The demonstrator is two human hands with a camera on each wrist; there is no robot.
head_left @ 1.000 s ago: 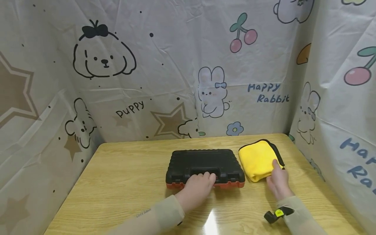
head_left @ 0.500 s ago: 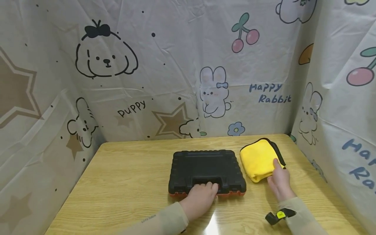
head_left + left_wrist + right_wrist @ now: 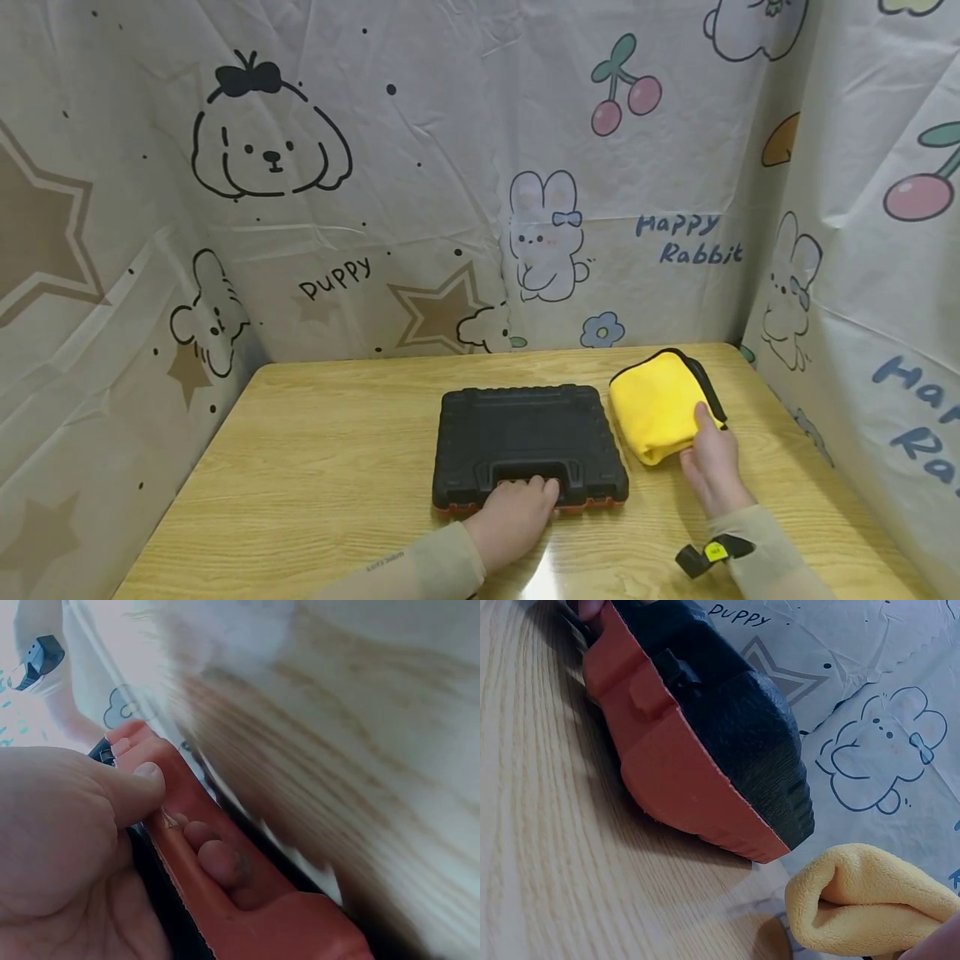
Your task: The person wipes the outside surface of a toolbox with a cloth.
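Note:
In the head view, a black case with a red lower half (image 3: 528, 433) lies lid up at the middle of the table. My left hand (image 3: 513, 521) grips its handle at the near side. The left wrist view shows the fingers of that hand (image 3: 221, 862) curled through the red handle (image 3: 191, 877), with the thumb over it. To the right of the case is a folded yellow cloth with black edging (image 3: 656, 404). My right hand (image 3: 716, 467) pinches its near right corner, thumb on top; the fingers underneath are partly hidden.
The wooden table (image 3: 322, 467) has a patterned cloth (image 3: 420, 167) hanging behind it and along both sides. A black strap mount with a yellow label (image 3: 712, 552) sits on the right wrist.
My left hand has drawn the case's handle side toward me and down, so more of the black lid shows and less of the red front. The right hand has barely moved on the cloth.

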